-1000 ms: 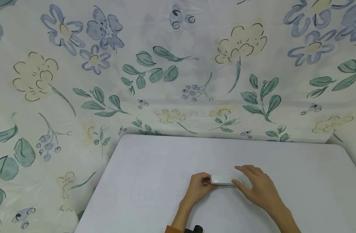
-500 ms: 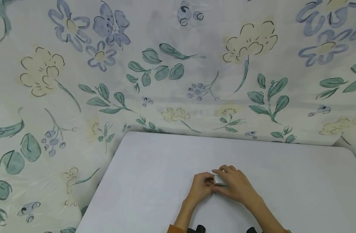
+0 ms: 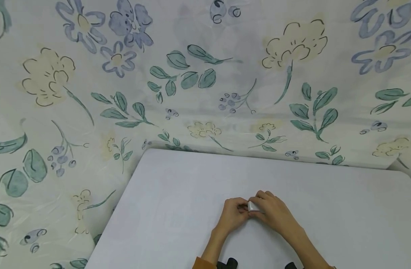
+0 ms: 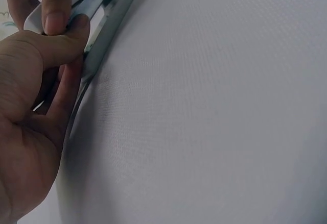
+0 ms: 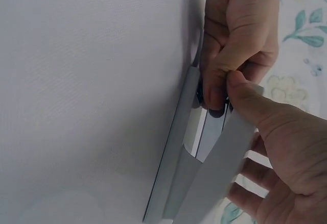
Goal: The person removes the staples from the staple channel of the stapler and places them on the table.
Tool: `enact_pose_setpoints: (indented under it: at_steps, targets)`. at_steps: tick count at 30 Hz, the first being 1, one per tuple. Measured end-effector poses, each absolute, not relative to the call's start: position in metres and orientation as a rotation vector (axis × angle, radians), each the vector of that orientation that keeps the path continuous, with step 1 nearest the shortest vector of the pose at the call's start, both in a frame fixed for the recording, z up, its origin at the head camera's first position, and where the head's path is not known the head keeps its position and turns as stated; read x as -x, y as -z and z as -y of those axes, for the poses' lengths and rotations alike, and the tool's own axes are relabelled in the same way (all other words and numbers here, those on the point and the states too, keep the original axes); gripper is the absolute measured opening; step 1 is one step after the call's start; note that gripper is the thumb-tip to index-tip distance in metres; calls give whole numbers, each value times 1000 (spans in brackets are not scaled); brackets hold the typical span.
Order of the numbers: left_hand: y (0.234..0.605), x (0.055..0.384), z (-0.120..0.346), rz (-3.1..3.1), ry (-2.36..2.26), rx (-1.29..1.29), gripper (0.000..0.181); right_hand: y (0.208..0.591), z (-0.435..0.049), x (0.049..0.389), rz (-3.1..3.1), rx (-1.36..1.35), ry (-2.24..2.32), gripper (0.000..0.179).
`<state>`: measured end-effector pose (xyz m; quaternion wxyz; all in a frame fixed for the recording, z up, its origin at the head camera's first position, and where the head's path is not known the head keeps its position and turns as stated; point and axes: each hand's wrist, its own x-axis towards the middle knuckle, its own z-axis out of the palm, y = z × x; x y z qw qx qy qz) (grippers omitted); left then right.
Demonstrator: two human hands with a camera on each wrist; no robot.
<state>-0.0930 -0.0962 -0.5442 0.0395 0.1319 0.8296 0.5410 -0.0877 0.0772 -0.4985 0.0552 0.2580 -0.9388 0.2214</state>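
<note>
Low in the head view, a white and grey stapler point(image 3: 253, 206) is between both hands, mostly covered by them. The right wrist view shows its pale top cover point(image 5: 219, 163) raised at an angle from the grey base point(image 5: 176, 142), with a shiny metal channel point(image 5: 207, 137) between. My left hand point(image 3: 233, 215) grips the stapler's left end, thumb and curled fingers at the channel by a small dark part. My right hand point(image 3: 276, 213) holds the cover, thumb on its near face and fingers behind. The thumb of my right hand touches or nearly touches my left hand.
The stapler is at a white tabletop point(image 3: 178, 186) with rounded corners. Floral sheeting point(image 3: 205, 93) rises behind it and along the left side. Black cylindrical parts point(image 3: 231, 263) show near both forearms at the bottom edge.
My right hand, apart from the stapler's right end with fingers spread a second ago, has come left and now holds the cover. The left hand keeps its grip. The head view has shifted slightly.
</note>
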Motion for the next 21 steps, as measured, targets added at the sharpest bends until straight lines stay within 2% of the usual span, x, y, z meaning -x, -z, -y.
enact_pose_setpoints:
  at_steps: [14,21]
  targets:
    - [542,94,94,-2551,-1625,-413,13,482,-94,84,2789,-757,-744,39]
    - [527,96,90,-2752,-1297,-568,13,474,-108,81,2706,-792,-792,40]
